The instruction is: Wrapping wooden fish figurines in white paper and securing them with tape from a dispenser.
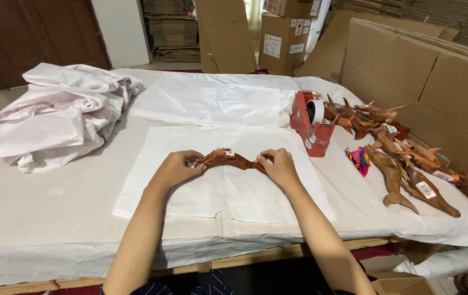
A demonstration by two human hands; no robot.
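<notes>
A reddish-brown carved wooden fish figure point(228, 159) lies lengthwise on a flat white sheet of paper point(212, 188) in the middle of the table. My left hand point(176, 166) grips its left end and my right hand point(279, 165) grips its right end. A small white sticker shows on top of the figure. Both hands rest close to the paper.
A red tape dispenser point(311, 124) stands right of the sheet. Several more wooden fish figures point(403, 158) lie at the right, with a small colourful bundle point(359, 159) beside them. Crumpled white paper point(62, 114) piles at the left. Cardboard sheets point(420, 71) lean at the right and boxes point(280, 35) behind.
</notes>
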